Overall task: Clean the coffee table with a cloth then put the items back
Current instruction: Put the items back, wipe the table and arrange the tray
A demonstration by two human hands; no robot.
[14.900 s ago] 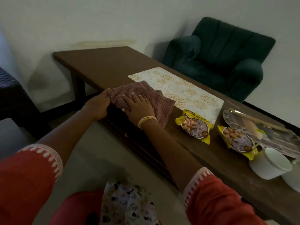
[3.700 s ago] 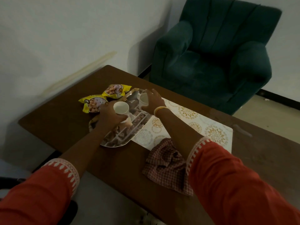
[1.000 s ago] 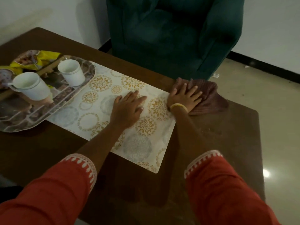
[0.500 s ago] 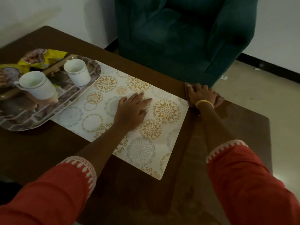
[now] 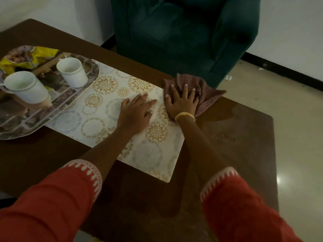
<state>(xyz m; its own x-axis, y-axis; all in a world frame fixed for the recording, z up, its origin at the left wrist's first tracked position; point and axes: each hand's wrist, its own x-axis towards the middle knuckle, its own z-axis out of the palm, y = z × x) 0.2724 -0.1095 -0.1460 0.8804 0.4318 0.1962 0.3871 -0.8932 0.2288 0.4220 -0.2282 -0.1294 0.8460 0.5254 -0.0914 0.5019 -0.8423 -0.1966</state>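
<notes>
A red checked cloth [image 5: 208, 91] lies at the far edge of the dark brown coffee table [image 5: 236, 137]. My right hand [image 5: 181, 102] presses flat on it with fingers spread, right beside the mat's far corner. My left hand [image 5: 135, 112] rests flat on the patterned white and gold table mat [image 5: 97, 109]. At the left, a patterned tray [image 5: 57, 109] overlaps the mat and carries two white cups [image 5: 71, 72] [image 5: 26, 87]. Yellow snack packets [image 5: 40, 55] lie behind the tray.
A dark green armchair [image 5: 183, 32] stands close against the table's far edge. A pale tiled floor [image 5: 297, 128] opens to the right of the table. A white wall runs behind.
My right hand has slid the cloth back toward the mat along the far edge, and more of the cloth shows now. My left hand stays pressed on the mat.
</notes>
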